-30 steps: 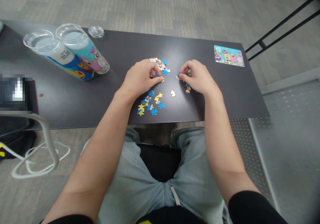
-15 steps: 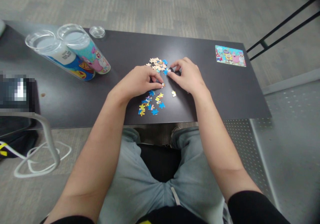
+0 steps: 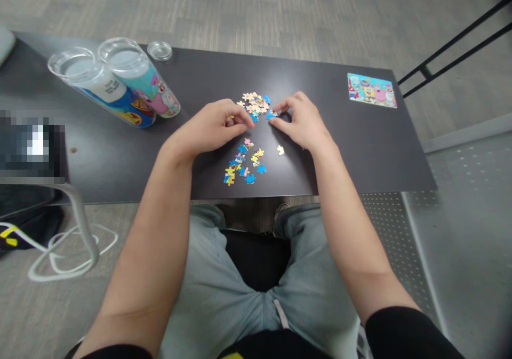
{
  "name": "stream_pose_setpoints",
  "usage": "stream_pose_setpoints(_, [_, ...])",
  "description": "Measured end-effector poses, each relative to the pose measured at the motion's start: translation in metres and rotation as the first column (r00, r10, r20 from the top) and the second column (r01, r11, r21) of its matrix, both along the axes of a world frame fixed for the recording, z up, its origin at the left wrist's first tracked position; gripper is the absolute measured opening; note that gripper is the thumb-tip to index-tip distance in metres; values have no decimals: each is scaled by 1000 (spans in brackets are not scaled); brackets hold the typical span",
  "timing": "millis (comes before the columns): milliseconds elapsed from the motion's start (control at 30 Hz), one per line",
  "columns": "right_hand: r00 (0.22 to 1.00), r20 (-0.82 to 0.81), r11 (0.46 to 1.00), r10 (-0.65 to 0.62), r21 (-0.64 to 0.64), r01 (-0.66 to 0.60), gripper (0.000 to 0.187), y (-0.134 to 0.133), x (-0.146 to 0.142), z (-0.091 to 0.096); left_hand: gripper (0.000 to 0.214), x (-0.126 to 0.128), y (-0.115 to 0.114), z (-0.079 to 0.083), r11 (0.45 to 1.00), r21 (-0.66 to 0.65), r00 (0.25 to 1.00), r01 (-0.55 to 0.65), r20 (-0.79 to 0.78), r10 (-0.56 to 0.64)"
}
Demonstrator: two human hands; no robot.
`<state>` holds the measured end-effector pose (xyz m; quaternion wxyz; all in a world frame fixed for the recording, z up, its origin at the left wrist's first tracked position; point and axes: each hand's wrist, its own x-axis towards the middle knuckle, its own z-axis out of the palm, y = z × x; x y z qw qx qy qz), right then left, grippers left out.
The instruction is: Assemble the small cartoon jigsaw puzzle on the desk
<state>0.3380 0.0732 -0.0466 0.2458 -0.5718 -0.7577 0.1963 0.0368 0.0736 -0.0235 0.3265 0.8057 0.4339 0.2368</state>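
Small colourful puzzle pieces lie on a dark table. One pile of puzzle pieces sits at the table's middle, and a second scatter of pieces lies nearer me. My left hand rests on the table with fingers curled, its fingertips at the far pile's left edge; what they pinch is hidden. My right hand is curled too, its thumb and forefinger pinching a blue puzzle piece beside the pile. A single pale piece lies between the hands.
Two clear tubes with cartoon labels lie at the table's far left, a small clear lid behind them. A finished cartoon picture card lies at the far right. A chair frame and white cable stand at my left.
My right hand moved left from the right-hand pieces to the middle pile and took hold of a blue piece. My left hand drew up slightly toward the pile's left edge.
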Motion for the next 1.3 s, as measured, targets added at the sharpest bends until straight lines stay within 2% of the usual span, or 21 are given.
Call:
stream_pose_setpoints(100, [999,-41,1000,16,-15,-17,24,0,0,1,17,-2,-1,-1,993,46,993,-113,27,112])
stream_pose_setpoints(167, [995,-97,999,29,-43,-33,27,-1,0,2,20,-2,-1,-2,987,65,989,-146,42,144])
stream_pose_setpoints(300, [963,-256,985,80,-126,-115,32,-4,-3,5,22,0,-1,-3,987,52,987,-151,60,148])
stream_pose_setpoints(467, [920,-379,969,102,-172,-179,27,-5,-8,5,24,7,-3,-3,995,16,993,-96,71,95])
stream_pose_setpoints(567, [913,-399,971,86,-173,-167,31,-6,-10,8,29,11,-5,-4,997,3,995,-78,68,78])
stream_pose_setpoints(700, [911,-408,966,53,-209,-150,38,-7,-7,15,26,19,-6,-6,995,64,996,-80,52,77])
stream_pose_setpoints(867, [898,-439,973,36,-188,-131,34,-7,4,16,18,31,-9,-6,995,88,998,-53,-12,54])
stream_pose_setpoints(1033, [890,-455,973,13,-201,-117,40,-6,21,17,14,42,-9,-12,983,148,992,-108,-51,117])
stream_pose_setpoints(1200, [888,-460,960,17,-241,-143,47,-12,28,16,28,26,-1,-11,999,28,999,-45,-7,45])
stream_pose_setpoints(1300, [900,-431,932,58,-299,-203,48,-16,27,19,30,11,1,-5,994,-22,994,-105,37,106])
